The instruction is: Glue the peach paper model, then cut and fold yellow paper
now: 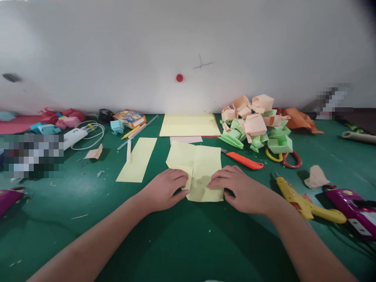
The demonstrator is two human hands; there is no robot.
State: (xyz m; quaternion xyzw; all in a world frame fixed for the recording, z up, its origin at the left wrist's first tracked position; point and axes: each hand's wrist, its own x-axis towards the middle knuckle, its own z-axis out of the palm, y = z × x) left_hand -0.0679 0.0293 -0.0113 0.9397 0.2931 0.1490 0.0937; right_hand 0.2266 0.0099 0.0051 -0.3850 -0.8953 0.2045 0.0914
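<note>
A pale yellow sheet of paper [207, 164] lies before me on the green table, creased down the middle, with its lower left corner folded inward. My left hand [169, 188] is closed on that folded flap, curled fingers on top and thumb near the lower edge. Across from it, my right hand [239, 188] rests its outstretched fingers on the sheet's right half, the thumb apart below and just off the right edge. Left of the sheet is a yellow paper strip [141, 160] with a small white stick [129, 151] on it. A red-orange utility knife [243, 159] lies by the sheet's upper right.
Folded peach and green paper boxes [255, 124] pile up at back right, above scissors [289, 158]. A yellow glue gun [308, 201] lies beside my right forearm. Yellow sheets [189, 124] stand against the wall side. A power strip [75, 137] with cable is at left.
</note>
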